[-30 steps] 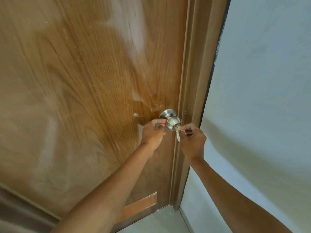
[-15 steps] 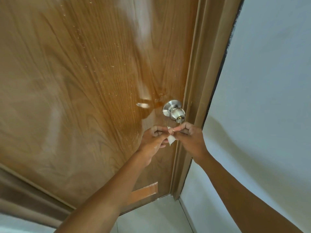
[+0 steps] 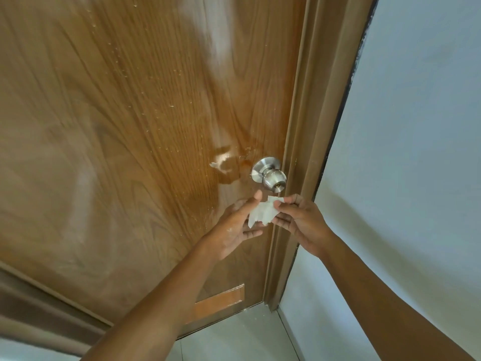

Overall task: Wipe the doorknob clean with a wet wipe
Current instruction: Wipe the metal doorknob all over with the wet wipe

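Half a second ago both hands were bunched together under the knob [image 3: 273, 179] with only a scrap of wipe [image 3: 261, 213] showing between them; now they have drawn a little apart and the wipe is spread wider between them. A second ago the hands were up at the knob itself, so they have dropped clear of it. The knob sits just above the hands, nearer the right hand [image 3: 299, 222], touched by neither. The wipe hangs between the two hands, below the knob and apart from it. The right hand pinches the wipe's right edge between thumb and fingers, the other fingers curled beneath. The left hand [image 3: 234, 227] is largely open, thumb stretched up toward the knob; its fingers lie under or against the wipe's left side, though whether they actually grip it is hard to tell from this angle. Behind the hands stand the door [image 3: 130, 126] and its frame [image 3: 304, 152].
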